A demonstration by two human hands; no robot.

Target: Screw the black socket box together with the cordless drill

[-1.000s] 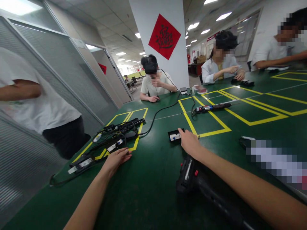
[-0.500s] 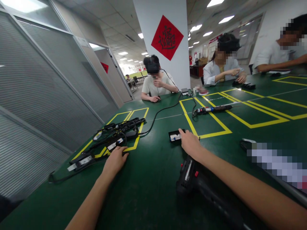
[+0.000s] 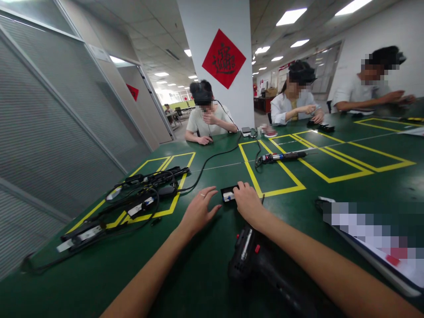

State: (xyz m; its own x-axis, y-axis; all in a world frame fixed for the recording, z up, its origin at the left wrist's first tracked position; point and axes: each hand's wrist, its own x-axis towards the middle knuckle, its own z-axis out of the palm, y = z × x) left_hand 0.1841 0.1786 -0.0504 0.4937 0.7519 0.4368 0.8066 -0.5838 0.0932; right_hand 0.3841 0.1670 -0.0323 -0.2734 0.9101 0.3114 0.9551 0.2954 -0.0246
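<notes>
A small black tray point(image 3: 224, 191) with white and blue pieces in it lies on the green table point(image 3: 198, 291). My right hand point(image 3: 247, 201) has its fingers bent over the tray's right end. My left hand point(image 3: 200, 210) hovers just left of the tray, fingers apart and holding nothing. Below my right wrist lies a black pistol-shaped power tool point(image 3: 243, 254) with red buttons, partly covered by my forearm. A thin dark shaft point(image 3: 263, 198) shows beside my right wrist.
Several black power adapters and cables point(image 3: 142, 196) lie tangled at left. A pen-shaped tool point(image 3: 285, 156) rests across yellow tape point(image 3: 281, 191). A clipboard-like board with papers point(image 3: 364, 247) lies at right. Across the table sit people point(image 3: 212, 117) wearing headsets.
My left hand has left the cables and moved right, up close to the tray. My right hand's fingers now bend further over the tray's end. The view has shifted slightly right.
</notes>
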